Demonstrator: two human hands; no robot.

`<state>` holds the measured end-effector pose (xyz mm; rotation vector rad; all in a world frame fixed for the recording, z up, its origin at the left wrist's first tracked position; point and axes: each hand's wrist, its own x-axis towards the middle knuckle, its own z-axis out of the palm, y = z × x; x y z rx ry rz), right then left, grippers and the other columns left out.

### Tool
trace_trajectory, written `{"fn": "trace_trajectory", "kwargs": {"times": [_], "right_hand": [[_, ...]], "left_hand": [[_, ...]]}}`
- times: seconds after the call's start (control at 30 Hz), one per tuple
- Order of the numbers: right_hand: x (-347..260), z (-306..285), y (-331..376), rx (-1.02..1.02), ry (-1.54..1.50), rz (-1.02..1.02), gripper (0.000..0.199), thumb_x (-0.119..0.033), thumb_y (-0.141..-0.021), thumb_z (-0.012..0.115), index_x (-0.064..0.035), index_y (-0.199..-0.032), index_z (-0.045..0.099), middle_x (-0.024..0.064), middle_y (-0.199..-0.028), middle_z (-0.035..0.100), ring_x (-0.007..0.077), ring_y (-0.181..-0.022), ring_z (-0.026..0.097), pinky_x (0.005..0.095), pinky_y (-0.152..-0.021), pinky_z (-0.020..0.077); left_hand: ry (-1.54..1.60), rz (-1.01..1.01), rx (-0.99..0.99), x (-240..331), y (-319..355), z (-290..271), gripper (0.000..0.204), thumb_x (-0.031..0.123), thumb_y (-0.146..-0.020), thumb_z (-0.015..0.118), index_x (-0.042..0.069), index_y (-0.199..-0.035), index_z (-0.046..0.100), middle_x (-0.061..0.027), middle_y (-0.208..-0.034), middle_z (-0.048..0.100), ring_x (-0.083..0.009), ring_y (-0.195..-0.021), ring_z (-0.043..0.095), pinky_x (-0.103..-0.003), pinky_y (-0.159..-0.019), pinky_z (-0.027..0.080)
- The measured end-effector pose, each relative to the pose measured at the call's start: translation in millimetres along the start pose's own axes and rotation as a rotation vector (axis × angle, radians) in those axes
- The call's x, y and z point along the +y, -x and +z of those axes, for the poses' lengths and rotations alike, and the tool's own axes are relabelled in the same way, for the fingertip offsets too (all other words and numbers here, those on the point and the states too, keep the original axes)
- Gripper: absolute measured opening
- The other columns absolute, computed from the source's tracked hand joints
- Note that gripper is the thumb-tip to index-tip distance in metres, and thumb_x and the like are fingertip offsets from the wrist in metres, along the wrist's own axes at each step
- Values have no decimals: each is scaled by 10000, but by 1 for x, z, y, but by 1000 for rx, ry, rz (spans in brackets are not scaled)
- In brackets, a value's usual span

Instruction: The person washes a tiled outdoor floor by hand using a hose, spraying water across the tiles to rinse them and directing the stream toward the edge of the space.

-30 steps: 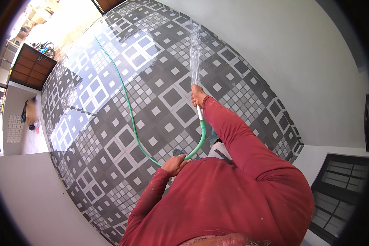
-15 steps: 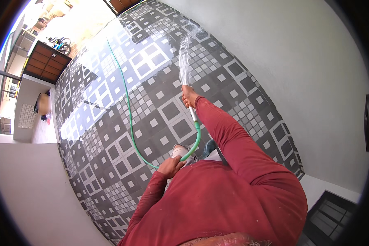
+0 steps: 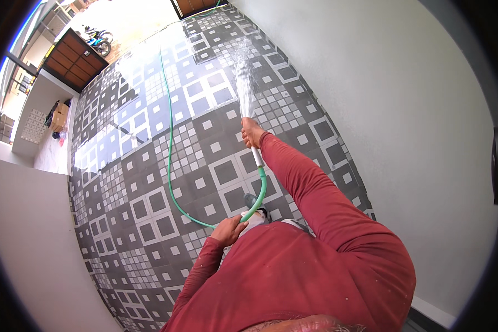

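Observation:
A green garden hose (image 3: 170, 145) runs from the far end of the floor, curves near my feet and rises to my hands. My right hand (image 3: 251, 133), arm stretched forward in a red sleeve, grips the hose's whitish end. A spray of water (image 3: 244, 77) shoots from it onto the patterned grey and white tiled floor (image 3: 149, 205). My left hand (image 3: 228, 230), close to my body, holds the hose at its bend.
A plain white wall (image 3: 404, 127) runs along the right and another low white wall (image 3: 27, 221) along the left. A brown gate (image 3: 72, 55) and parked motorbikes (image 3: 97, 39) lie far left. The far floor is wet and shiny.
The view has shifted so the floor stretches farther ahead. My right arm stays extended with the hose, and the spray keeps landing on tiles ahead. My left hand stays on the bend.

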<state>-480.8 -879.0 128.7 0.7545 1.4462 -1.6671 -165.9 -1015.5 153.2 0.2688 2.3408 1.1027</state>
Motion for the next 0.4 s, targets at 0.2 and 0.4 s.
{"fn": "trace_trajectory", "kwargs": {"times": [0.2, 0.4], "right_hand": [[-61, 3, -24, -17, 55, 24, 220, -324, -783, 411, -170, -645, 334, -61, -509, 263, 62, -391, 205, 243, -363, 183], [-99, 6, -31, -79, 33, -30, 215, -324, -792, 415, -161, -663, 361, -52, -512, 292, 64, -390, 232, 247, -359, 200]], "left_hand": [[19, 18, 91, 13, -50, -20, 352, 342, -944, 481, 4, -845, 473, -240, -664, 540, -464, -701, 527, -517, -600, 377], [-2, -91, 146, 37, -73, -34, 363, 364, -942, 486, 9, -866, 467, -241, -682, 563, -458, -705, 539, -532, -612, 380]]}}
